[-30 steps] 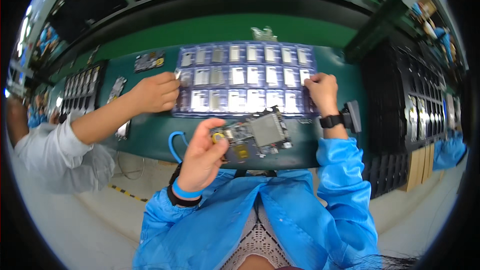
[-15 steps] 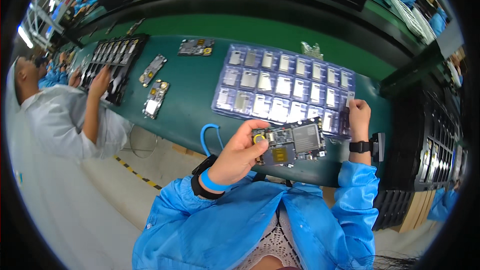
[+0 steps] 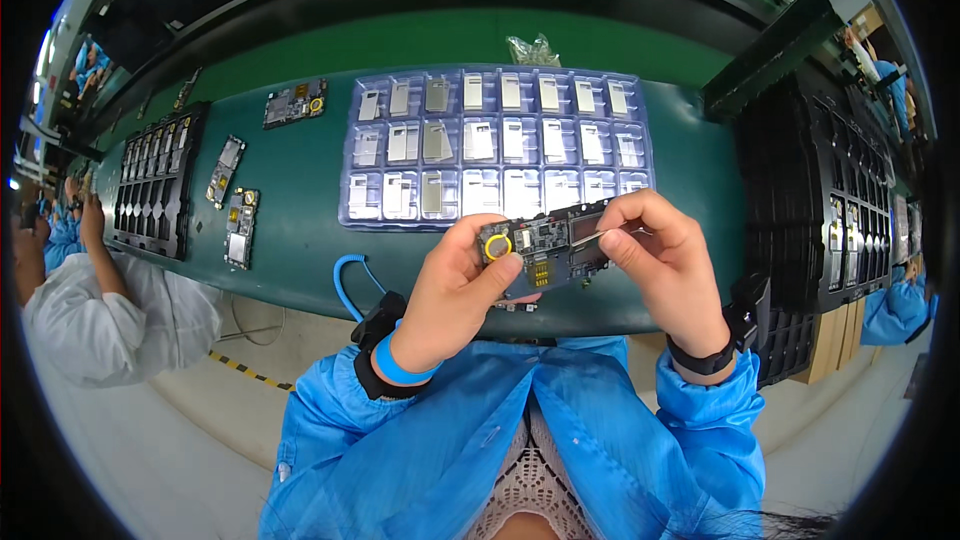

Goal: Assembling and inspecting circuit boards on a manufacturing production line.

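Observation:
My left hand (image 3: pixel 447 278) is closed on the left end of a dark circuit board (image 3: pixel 545 273), thumb on top beside a round, yellow-rimmed part. At the board's right end, my right hand (image 3: pixel 665 258) pinches a thin metal shield cover (image 3: pixel 588 239), seen almost edge-on and tilted over the board. Whether the cover touches the board I cannot tell. Just beyond both hands lies a clear plastic tray (image 3: pixel 345 212), its rows of compartments holding flat silvery covers (image 3: pixel 480 140).
Several loose circuit boards (image 3: pixel 240 230) lie on the green mat (image 3: pixel 300 165) to the left. A co-worker's hand (image 3: pixel 92 220) is near a black rack (image 3: pixel 185 190). Black trays (image 3: pixel 800 220) are stacked at right; a clear bag (image 3: pixel 533 52) lies behind the plastic tray. A blue coiled cord (image 3: pixel 340 280) hangs at the front edge.
My right hand has come from the tray's right edge to the circuit board, bringing a metal shield cover. My left hand still holds the board. The view has shifted right.

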A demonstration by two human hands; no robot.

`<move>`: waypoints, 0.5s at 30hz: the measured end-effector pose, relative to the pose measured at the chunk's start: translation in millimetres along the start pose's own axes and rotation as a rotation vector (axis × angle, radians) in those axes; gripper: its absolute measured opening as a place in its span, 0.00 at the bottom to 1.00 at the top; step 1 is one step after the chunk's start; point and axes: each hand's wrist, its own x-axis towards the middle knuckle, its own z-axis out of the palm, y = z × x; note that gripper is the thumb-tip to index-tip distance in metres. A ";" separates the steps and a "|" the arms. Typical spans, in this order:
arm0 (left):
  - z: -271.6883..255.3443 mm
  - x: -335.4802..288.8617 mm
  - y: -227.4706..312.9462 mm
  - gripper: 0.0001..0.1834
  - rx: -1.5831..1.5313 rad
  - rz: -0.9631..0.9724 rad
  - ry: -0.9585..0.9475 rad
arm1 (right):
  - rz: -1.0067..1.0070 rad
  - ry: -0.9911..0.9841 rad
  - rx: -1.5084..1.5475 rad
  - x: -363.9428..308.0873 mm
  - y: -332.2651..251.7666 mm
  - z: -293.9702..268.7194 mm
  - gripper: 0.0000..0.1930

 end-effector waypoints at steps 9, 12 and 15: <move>8.9 4.9 -4.2 0.19 0.029 0.004 -0.018 | 0.212 0.112 0.118 0.7 10.7 6.1 0.06; 11.6 7.5 -4.8 0.19 0.036 -0.002 0.004 | 0.210 0.151 0.144 1.3 11.2 10.9 0.05; 15.0 8.7 -4.7 0.18 0.031 -0.012 -0.015 | 0.210 0.153 0.174 4.6 15.6 12.7 0.05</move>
